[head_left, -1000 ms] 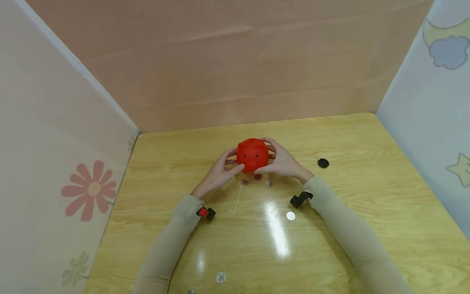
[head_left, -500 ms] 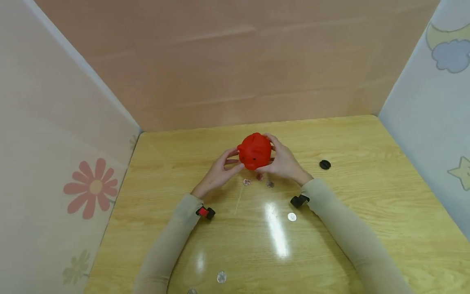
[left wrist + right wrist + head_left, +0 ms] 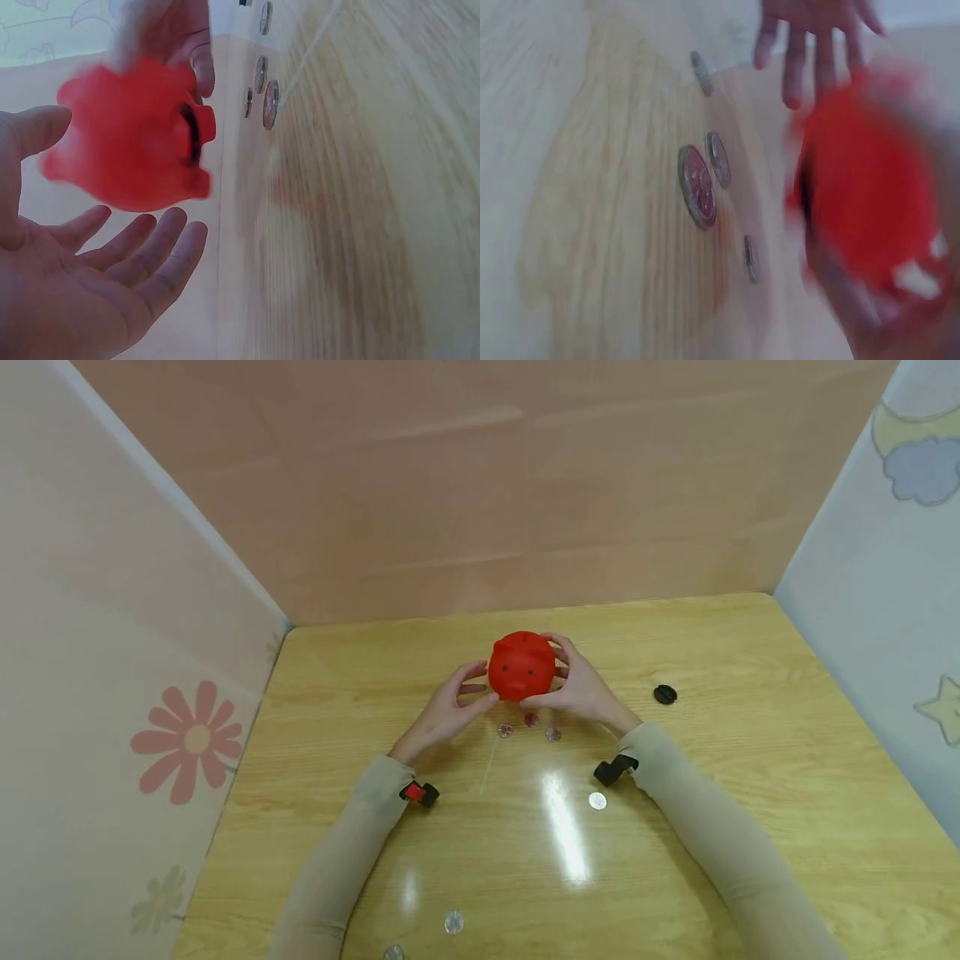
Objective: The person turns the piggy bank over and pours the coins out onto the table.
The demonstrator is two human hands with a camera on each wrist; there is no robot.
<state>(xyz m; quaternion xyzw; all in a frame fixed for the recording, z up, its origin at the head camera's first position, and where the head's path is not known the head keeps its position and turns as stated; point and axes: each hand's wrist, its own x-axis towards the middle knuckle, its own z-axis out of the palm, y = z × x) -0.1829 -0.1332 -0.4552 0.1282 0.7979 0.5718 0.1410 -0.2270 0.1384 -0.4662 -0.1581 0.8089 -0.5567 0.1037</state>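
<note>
Head view: red piggy bank [image 3: 521,664] between the two hands, its eyes toward the person. Right hand [image 3: 588,693] holds it by its side, thumb low at the front. Left hand [image 3: 447,706] spread wide at the other side, thumb and fingertips close to the red surface; contact hard to judge here. Three coins [image 3: 553,734] on the wooden table [image 3: 300,718], just on the person's side of the bank, between the hands. A lone coin [image 3: 597,801] near the right wrist; two further coins [image 3: 453,922] nearer the person, between the forearms. Black disc [image 3: 665,694] off to the right of the right hand. Light sleeves [image 3: 720,827] on both arms.

Left wrist view: left palm open, fingers extended, a gap between them and the bank. Bank clear of the table, a dark ring [image 3: 191,135] showing between its feet. Right hand on its far side, partly blurred.

Right wrist view: bank and right hand badly smeared, right hand around the bank. Left hand's fingers straight, just beyond the bank. Coins stand out beside them on the wood.
</note>
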